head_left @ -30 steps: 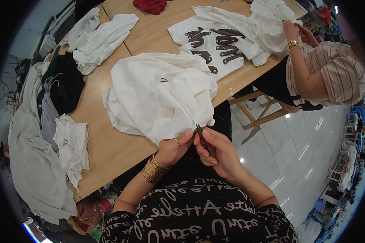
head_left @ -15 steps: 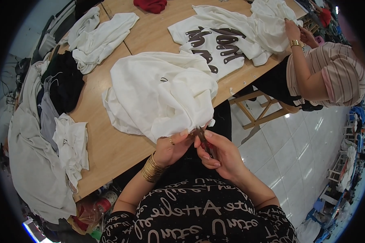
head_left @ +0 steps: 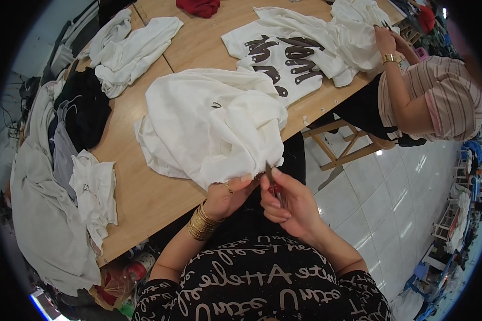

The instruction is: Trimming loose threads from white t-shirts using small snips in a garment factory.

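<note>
A white cloth garment (head_left: pixel 198 117) lies bunched on the table, its near edge gathered at my hands. My left hand (head_left: pixel 227 197), with gold bangles at the wrist, is closed on that edge, thumb on top. In my right hand (head_left: pixel 292 206) is a pair of small dark thread snips (head_left: pixel 273 184), its fingers wrapped round them. The blades point up and away from me, close beside the held edge. Some dark threads or trim show at the edge between my hands; their detail is too small to make out.
Across the wooden table (head_left: pixel 136 206) lie a white shirt with dark print (head_left: pixel 238 40), more white cloth (head_left: pixel 136 53) and a red cloth (head_left: pixel 198 6). Piled garments (head_left: pixel 48 214) line the left side. At the right a co-worker (head_left: pixel 428 101) handles white cloth beside a wooden stool (head_left: pixel 340 152).
My right hand has drawn slightly to the right, bringing the snips a little away from the held edge. My left hand has barely moved. The co-worker's hands have shifted, and a dark pointed tool now shows there.
</note>
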Demonstrator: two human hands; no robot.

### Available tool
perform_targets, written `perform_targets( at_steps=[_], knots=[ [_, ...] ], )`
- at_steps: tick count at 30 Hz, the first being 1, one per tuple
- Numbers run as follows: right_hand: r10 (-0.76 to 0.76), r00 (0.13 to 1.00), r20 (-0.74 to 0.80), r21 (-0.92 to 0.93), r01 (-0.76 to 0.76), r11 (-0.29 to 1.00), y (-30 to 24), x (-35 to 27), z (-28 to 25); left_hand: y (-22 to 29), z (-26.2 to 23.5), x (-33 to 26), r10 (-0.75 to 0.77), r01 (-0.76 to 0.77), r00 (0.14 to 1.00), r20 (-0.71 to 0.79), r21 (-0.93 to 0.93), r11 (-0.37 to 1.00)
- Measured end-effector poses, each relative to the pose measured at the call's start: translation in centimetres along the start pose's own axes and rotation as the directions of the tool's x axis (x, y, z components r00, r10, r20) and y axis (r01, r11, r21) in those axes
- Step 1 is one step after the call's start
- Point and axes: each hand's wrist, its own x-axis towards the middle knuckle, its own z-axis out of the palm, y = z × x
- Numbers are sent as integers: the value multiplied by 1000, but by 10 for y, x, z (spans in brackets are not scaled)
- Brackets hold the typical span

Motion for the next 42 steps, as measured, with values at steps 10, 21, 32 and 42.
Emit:
perform_targets(
  at_steps=[10, 21, 32, 42],
  knots=[
    [-74, 997, 6, -343, 72, 936, -2, -5, 2, 3, 5, 0, 6, -8, 1000, -22, -68, 998],
    [-71, 997, 5, -291, 69, 954, 0, -4, 3, -2, 5, -2, 4, -5, 995, -99, -2, 1000],
    [-694, 718, -47, -658, 501, 563, -2, 6, 5, 0, 11, 1, 60, -63, 998, -26, -147, 987],
    [-623, 687, 373, -926, 242, -289, -15, 16, -25, -20, -1, 3, -105, 94, 994, 17, -604, 792]
  ],
)
